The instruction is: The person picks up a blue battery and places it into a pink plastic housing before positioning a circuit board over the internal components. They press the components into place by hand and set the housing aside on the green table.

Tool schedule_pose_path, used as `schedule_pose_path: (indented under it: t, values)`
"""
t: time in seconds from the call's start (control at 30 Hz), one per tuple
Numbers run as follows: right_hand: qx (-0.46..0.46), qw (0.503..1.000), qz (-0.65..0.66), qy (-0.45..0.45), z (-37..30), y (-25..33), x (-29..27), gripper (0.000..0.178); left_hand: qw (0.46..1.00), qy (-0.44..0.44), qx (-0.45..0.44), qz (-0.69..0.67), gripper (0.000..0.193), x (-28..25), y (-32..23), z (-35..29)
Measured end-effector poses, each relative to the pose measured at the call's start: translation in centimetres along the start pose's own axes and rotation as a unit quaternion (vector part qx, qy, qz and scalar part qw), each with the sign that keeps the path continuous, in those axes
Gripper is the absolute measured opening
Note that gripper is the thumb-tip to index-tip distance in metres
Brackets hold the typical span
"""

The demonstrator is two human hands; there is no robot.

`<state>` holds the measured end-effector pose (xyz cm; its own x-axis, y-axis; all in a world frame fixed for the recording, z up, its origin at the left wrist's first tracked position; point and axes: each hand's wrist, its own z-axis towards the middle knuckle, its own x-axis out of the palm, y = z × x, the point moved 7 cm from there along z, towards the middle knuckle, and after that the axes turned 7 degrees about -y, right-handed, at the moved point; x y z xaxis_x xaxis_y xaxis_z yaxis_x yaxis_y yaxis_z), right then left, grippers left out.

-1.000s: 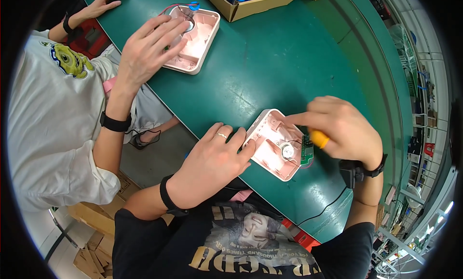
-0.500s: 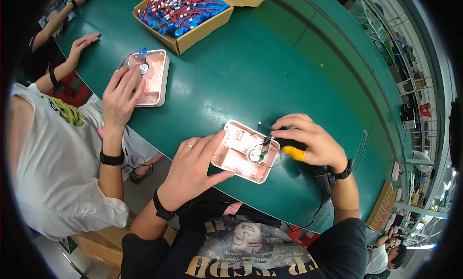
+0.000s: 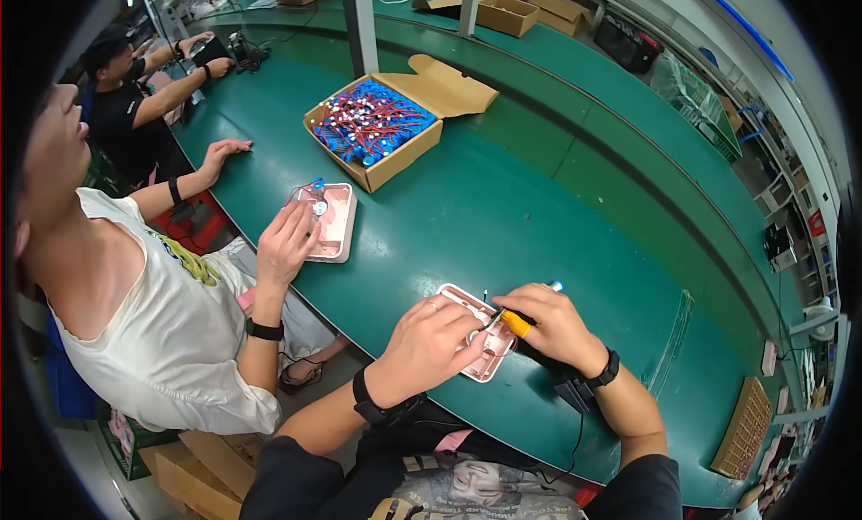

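Note:
A pale pink plastic housing point(image 3: 486, 365) lies open side up on the green table in front of me, a round silver part inside mostly hidden by my fingers. My left hand point(image 3: 429, 348) reaches over its left side, thumb and fingers closed on a small dark circuit board point(image 3: 491, 322) above the housing. From the right comes my right hand point(image 3: 561, 330), a yellow finger cot on one digit; its fingertips pinch together at the board's other end. What they grip is too small to make out. A blue cylinder point(image 3: 556, 286) shows just behind the right hand.
A cardboard box point(image 3: 395, 161) of blue cells with red wires stands farther back. At left a co-worker's hand point(image 3: 285, 242) rests on another pink housing point(image 3: 337, 224). A black adapter point(image 3: 575, 394) with a cable lies beside my right wrist.
The view has tilted up, showing more of the table's far side. My left hand has moved from the housing's edge to the board, and my right fingers have closed in beside it.

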<state>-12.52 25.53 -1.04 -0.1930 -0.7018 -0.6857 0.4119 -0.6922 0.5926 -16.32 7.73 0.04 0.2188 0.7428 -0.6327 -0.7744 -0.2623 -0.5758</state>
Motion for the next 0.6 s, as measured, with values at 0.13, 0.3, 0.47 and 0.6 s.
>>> schedule_pose_path:
  t: [0.13, 0.3, 0.47, 0.6]
  values:
    - [0.019, 1.000, 0.007, 0.000, -0.3, -0.5, -0.2, 0.032, 1.000, 0.001, -0.019, -0.022, 0.013, 0.2, -0.2, 0.2]
    - [-0.028, 1.000, 0.006, -0.005, -0.2, -0.2, 0.1, 0.033, 0.999, -0.048, -0.002, -0.012, 0.011, 0.3, 2.1, -0.4]
    - [-0.093, 0.996, -0.006, 0.012, -0.8, 0.2, 0.2, 0.034, 0.993, -0.078, -0.054, -0.076, 0.011, 1.2, 3.5, -1.7]
    - [-0.107, 0.993, -0.032, 0.037, -1.2, 1.1, 0.6, 0.035, 0.986, -0.066, -0.098, -0.118, 0.011, 2.1, 4.3, -2.8]
